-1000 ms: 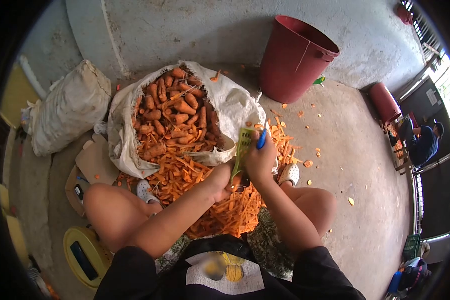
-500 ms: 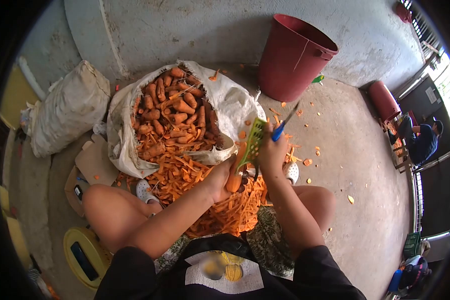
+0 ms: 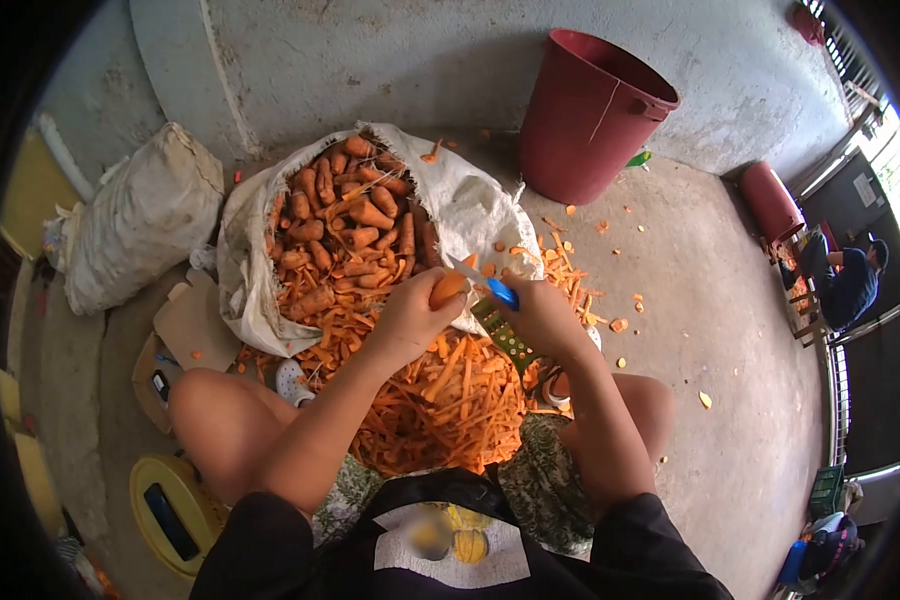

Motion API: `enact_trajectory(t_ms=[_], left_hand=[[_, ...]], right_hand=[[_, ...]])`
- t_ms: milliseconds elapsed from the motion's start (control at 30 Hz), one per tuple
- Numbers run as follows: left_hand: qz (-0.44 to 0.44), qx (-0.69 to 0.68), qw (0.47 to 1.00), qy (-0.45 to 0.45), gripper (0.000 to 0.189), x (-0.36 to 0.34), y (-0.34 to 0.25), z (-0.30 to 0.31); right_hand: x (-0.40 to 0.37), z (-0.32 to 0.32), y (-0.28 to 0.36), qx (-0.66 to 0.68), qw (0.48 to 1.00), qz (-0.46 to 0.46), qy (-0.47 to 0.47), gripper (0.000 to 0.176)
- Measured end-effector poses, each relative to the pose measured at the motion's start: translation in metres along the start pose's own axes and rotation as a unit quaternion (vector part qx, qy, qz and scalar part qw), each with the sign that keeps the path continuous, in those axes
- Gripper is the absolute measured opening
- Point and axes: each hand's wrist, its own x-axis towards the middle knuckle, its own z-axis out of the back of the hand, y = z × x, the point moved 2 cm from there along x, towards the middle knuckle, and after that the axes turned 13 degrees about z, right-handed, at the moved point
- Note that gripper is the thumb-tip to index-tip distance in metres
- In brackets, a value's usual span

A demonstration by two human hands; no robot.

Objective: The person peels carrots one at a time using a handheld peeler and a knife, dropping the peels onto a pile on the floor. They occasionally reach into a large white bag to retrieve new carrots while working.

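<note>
My left hand [image 3: 410, 318] is closed round a carrot [image 3: 448, 289], whose end sticks out toward the right. In my right hand [image 3: 538, 318] are a blue-handled knife [image 3: 502, 293] and a green grater-like peeler [image 3: 507, 338] that hangs below the fingers. The knife's blade points left and lies close to the carrot's end; whether it touches is too small to tell. Beneath both hands is a heap of orange peelings [image 3: 440, 410]. Beyond them an open white sack [image 3: 245, 285] holds several carrots [image 3: 370, 215].
A tall red bin [image 3: 590, 125] stands by the wall. To the left are a full sack [image 3: 150, 220], cardboard [image 3: 198, 325] and a yellow lid [image 3: 160, 530] bearing a phone [image 3: 171, 522]. Another person [image 3: 850, 285] sits far right. Scraps dot the floor.
My left hand has moved up and left with the carrot. The peeler has swung from upright to below my right hand, and the knife now points left toward the carrot.
</note>
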Motion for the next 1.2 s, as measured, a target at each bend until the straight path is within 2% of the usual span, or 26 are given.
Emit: enact_trajectory(t_ms=[133,367,433,467,533,600,667,700,733,767,800,867,900,933,967,1000,1067,1100,1133,1200], left_hand=[[-0.056,-0.013,0.998,-0.023,0.022,-0.004,-0.004,-0.002],[-0.016,0.025,0.999,-0.013,0.021,-0.004,-0.007,0.003],[-0.069,0.002,0.997,-0.025,0.019,-0.006,-0.009,0.003],[-0.069,0.001,0.997,-0.025,0.019,-0.007,-0.010,0.004],[-0.115,0.048,0.992,-0.006,0.019,-0.012,-0.017,0.008],[-0.114,0.033,0.993,0.003,0.019,-0.012,-0.016,0.010],[-0.114,0.018,0.993,0.011,0.020,-0.013,-0.018,0.009],[-0.198,0.020,0.979,0.031,0.019,-0.018,-0.025,0.008],[-0.280,0.024,0.958,0.053,0.017,-0.024,-0.031,0.006],[-0.271,0.010,0.959,0.082,0.024,-0.028,-0.034,0.003],[-0.272,0.013,0.959,0.083,0.024,-0.028,-0.038,0.004],[-0.390,0.084,0.916,-0.053,0.031,-0.030,-0.048,0.010],[-0.342,0.104,0.933,-0.042,0.031,-0.031,-0.046,0.012],[-0.342,0.104,0.933,-0.042,0.031,-0.033,-0.045,0.010],[-0.290,0.055,0.955,-0.019,0.027,-0.031,-0.044,0.008],[-0.237,0.005,0.972,0.005,0.025,-0.029,-0.043,0.007],[-0.245,0.006,0.969,-0.018,0.024,-0.023,-0.037,0.008],[-0.251,0.007,0.967,-0.041,0.024,-0.021,-0.036,0.011],[-0.251,0.007,0.967,-0.041,0.024,-0.020,-0.034,0.014],[-0.194,-0.008,0.980,-0.043,0.025,-0.018,-0.032,0.024]], right_hand=[[0.003,-0.008,-0.005,0.005,1.000,0.022,0.022,0.021],[0.002,-0.011,-0.005,0.013,0.999,0.034,0.028,0.020],[0.002,-0.013,-0.007,0.021,0.998,0.044,0.030,0.020],[0.002,-0.014,-0.008,0.029,0.998,0.054,0.031,0.019],[0.003,-0.014,-0.011,0.035,0.997,0.061,0.033,0.019],[0.006,-0.017,-0.013,0.041,0.996,0.068,0.034,0.018],[0.012,-0.025,-0.023,0.109,0.993,-0.031,0.020,0.019],[0.016,-0.034,-0.038,0.109,0.993,-0.030,0.019,0.019],[0.021,-0.049,-0.063,0.071,0.995,-0.067,0.015,0.021],[0.024,-0.062,-0.081,0.034,0.994,-0.105,0.012,0.022],[0.027,-0.074,-0.088,0.036,0.994,-0.104,0.009,0.022],[0.032,-0.094,-0.088,0.164,0.982,0.038,0.080,0.026],[0.030,-0.098,-0.074,0.165,0.982,0.038,0.079,0.026],[0.027,-0.100,-0.046,0.276,0.953,0.126,0.010,0.029],[0.024,-0.096,-0.027,0.379,0.899,0.211,-0.060,0.033],[0.022,-0.093,-0.021,0.379,0.899,0.212,-0.060,0.033],[0.020,-0.092,-0.019,0.562,0.824,0.077,-0.005,0.038],[0.032,-0.087,-0.016,0.454,0.883,0.115,0.013,0.036],[0.024,-0.080,-0.022,0.526,0.851,0.004,0.018,0.032],[0.026,-0.064,-0.026,0.586,0.807,-0.076,-0.001,0.029]])
